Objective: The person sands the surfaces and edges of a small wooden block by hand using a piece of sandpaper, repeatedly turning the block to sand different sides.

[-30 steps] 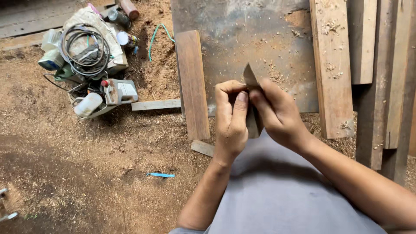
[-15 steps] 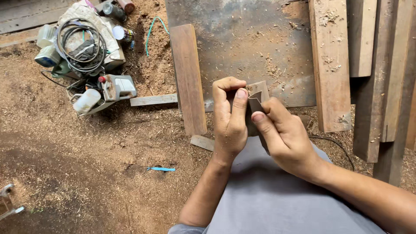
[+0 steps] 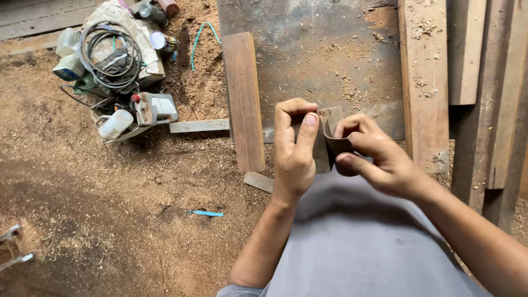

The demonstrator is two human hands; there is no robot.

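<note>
On the left we see a pile of tools on the sawdust floor. Next comes a short plank. Our left hand grips a small brown sheet, thumb up. Our right hand pinches its other side. A moment ago the sheet stood flatter; now we have bent it over, so folding has begun.

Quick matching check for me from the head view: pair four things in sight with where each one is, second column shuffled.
1. folded brown sheet
2. coiled cable
3. blue strip
4. short dark plank

A. on the sawdust floor near the left forearm
B. pinched between left hand and right hand
C. on the tool pile, upper left
D. lying left of the grey metal sheet

Pairs: 1-B, 2-C, 3-A, 4-D
</note>
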